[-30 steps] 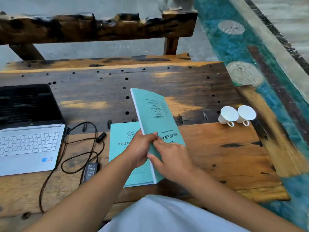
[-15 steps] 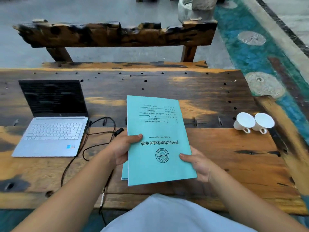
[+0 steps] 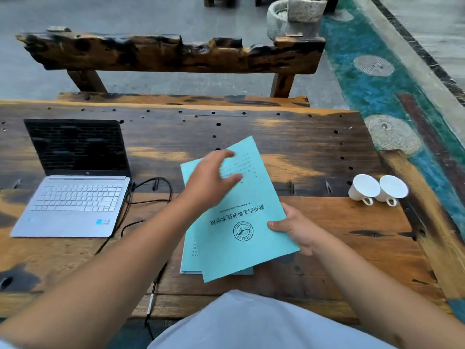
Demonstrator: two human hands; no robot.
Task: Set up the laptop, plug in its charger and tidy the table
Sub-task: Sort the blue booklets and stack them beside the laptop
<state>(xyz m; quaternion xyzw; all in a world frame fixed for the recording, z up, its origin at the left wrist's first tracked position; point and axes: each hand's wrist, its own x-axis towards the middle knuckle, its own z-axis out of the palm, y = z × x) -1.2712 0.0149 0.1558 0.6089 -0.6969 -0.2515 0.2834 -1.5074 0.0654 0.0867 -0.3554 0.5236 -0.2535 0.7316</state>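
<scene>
A turquoise booklet with a round emblem lies tilted over a second turquoise booklet near the table's front edge. My right hand pinches the top booklet's right edge. My left hand hovers over its far end, fingers spread, holding nothing. At the left stands the open silver laptop, its screen dark. A black charger cable loops from the laptop's right side and runs under my left forearm to the table's front edge. The charger brick is hidden.
Two white cups lie on their sides at the right of the wooden table. A rough wooden bench stands beyond the far edge. The floor at the right is teal with round patterns.
My left hand has let go of the top booklet's left edge and moved up over its far end. The top booklet has turned clockwise and now lies askew on the lower one.
</scene>
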